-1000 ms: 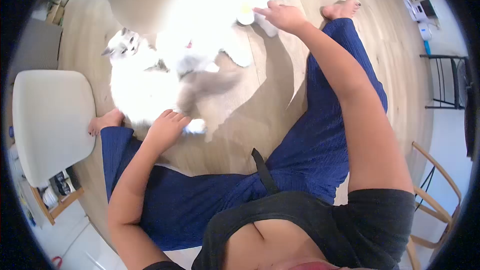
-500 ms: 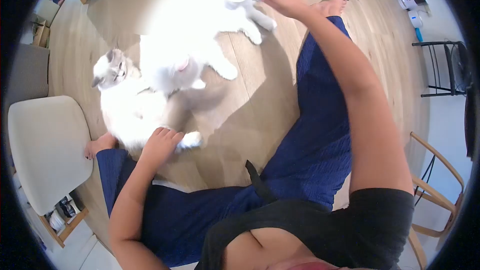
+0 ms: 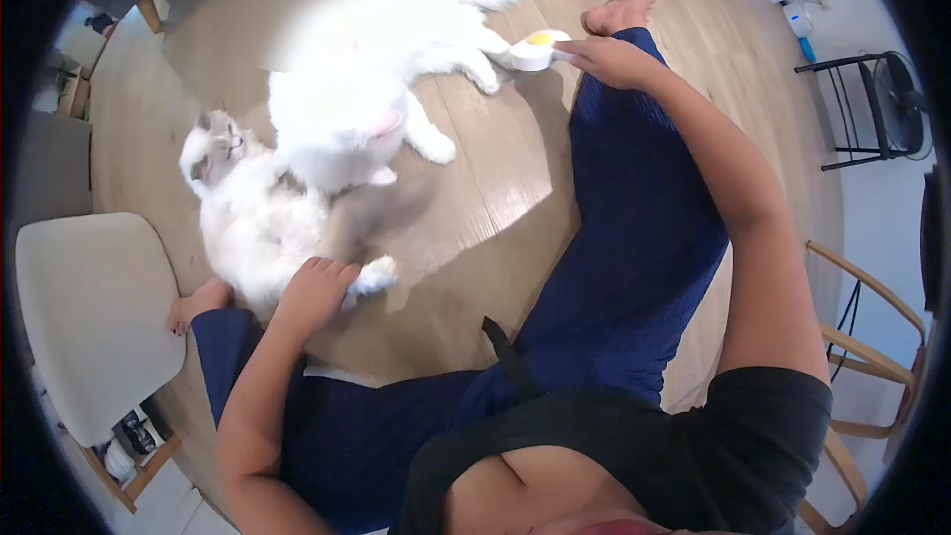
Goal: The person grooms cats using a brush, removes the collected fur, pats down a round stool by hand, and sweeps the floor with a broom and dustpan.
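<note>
My right hand (image 3: 614, 61) grips a white pet brush (image 3: 533, 55) with a yellow spot on top, held by its handle end beside the white cat's hind paws. The large white cat (image 3: 337, 124) lies on the floor, overexposed by bright light, its head lowered toward the other cat. That second cat, cream with grey ears (image 3: 263, 203), lies on its back with its belly up. My left hand (image 3: 315, 289) lies over its hind end near a hind leg, fingers bent and close together; their undersides are hidden.
My legs in blue trousers (image 3: 644, 238) spread around the cats on the wooden floor (image 3: 475, 277). A cream chair seat (image 3: 99, 307) stands at left. At right are a black metal stand (image 3: 857, 109) and a wooden-framed chair (image 3: 867, 307).
My right hand has drawn the brush off the white cat's rear, moving right and toward me. My left hand stays on the second cat. The view has shifted slightly.
</note>
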A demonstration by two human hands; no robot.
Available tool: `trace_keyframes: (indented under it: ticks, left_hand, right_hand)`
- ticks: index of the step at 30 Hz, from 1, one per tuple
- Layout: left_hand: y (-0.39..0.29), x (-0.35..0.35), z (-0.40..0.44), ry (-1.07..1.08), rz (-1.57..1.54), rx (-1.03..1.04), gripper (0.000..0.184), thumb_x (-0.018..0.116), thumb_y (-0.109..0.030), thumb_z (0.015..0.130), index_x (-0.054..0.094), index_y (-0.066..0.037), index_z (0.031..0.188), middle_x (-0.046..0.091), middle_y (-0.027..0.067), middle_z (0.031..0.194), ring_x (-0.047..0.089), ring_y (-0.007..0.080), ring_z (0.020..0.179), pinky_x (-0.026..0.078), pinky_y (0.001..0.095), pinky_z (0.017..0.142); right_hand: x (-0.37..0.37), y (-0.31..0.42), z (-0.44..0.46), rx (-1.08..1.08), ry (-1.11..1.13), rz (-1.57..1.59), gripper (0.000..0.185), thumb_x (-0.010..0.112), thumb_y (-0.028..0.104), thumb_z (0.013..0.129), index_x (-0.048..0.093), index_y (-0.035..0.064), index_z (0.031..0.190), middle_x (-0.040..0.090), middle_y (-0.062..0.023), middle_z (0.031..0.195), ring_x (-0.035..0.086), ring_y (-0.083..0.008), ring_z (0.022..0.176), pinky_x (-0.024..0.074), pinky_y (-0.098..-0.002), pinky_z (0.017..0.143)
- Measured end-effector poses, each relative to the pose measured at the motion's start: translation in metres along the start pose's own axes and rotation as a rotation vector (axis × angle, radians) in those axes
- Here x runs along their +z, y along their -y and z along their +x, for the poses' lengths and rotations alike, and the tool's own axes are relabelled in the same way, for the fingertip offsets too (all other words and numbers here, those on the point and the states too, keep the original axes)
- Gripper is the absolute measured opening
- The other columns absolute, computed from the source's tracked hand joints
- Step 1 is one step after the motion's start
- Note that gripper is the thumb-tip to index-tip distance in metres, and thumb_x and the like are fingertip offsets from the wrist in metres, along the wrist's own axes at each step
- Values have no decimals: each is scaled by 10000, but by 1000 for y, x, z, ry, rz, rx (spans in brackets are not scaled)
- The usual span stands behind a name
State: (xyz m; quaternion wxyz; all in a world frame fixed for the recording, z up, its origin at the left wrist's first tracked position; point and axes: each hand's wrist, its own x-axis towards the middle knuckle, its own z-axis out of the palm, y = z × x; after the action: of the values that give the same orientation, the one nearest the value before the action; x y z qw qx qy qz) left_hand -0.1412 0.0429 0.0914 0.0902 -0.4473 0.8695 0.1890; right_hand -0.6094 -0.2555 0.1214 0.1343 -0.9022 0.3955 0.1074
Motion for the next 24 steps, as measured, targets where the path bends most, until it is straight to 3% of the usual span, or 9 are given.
trace_keyframes:
  ticks: [1,2,3,5,7,9,15,21,24]
  left_hand:
    - [1,-3,-1,27,18,0,277,562,-79,763,586,-118,1036,606,71,943,589,234,920,436,359,855]
    - [-1,-11,-1,21,34,-11,277,562,-79,763,586,-118,1036,606,71,943,589,234,920,436,359,855]
    - [-6,-23,3,-34,18,-15,300,581,-89,766,586,-119,1065,607,77,958,588,241,924,440,361,849]
    - [-20,-54,11,-99,24,-31,325,601,-99,769,587,-120,1093,607,82,972,588,248,928,445,363,842]
    - [-38,-87,19,-108,-121,-111,381,617,-94,782,574,-102,1160,610,101,1055,563,303,1012,434,390,909]
    - [-51,-104,23,-380,-233,-31,372,611,-94,797,572,-97,1166,595,119,1088,555,303,1040,444,362,914]
    - [-133,-182,52,-1001,-649,-47,501,666,-153,825,498,-124,1296,554,71,1209,545,239,1115,462,369,907]
    - [-175,-228,25,-1206,-908,129,698,751,-102,753,420,-87,1367,441,140,1358,443,267,1253,424,379,1003]
    - [-165,-234,7,-1259,-963,163,760,760,-50,726,380,-64,1384,409,155,1388,387,265,1301,407,383,1028]
  right_hand:
    - [-2,0,-4,-39,3,141,423,375,260,986,372,205,1405,542,-81,819,582,-206,722,485,-338,653]
    - [-43,45,-22,343,213,526,445,378,271,987,349,164,1419,535,-26,803,514,-100,606,461,-252,537]
    - [-47,58,-34,328,195,524,445,378,271,987,349,164,1419,535,-26,803,514,-100,606,461,-252,537]
    - [-54,73,-55,294,159,1322,453,372,276,988,347,118,1412,542,-2,785,483,-53,555,466,-207,502]
    - [-60,100,-72,213,90,1570,460,359,275,991,307,124,1423,529,-17,787,454,-52,507,471,-213,464]
    - [-68,125,-88,103,88,1747,482,359,283,993,253,152,1444,513,-34,796,443,-56,495,482,-222,466]
    - [-102,200,-141,-167,86,1856,585,391,324,978,98,253,1480,477,-62,811,477,-87,516,539,-288,507]
    - [-155,280,-168,-321,-38,1619,667,484,280,912,109,215,1460,504,-74,905,531,-139,664,582,-341,599]
    - [-176,291,-145,-357,-33,1532,666,517,185,894,143,198,1445,503,-53,862,496,-98,619,488,-258,489]
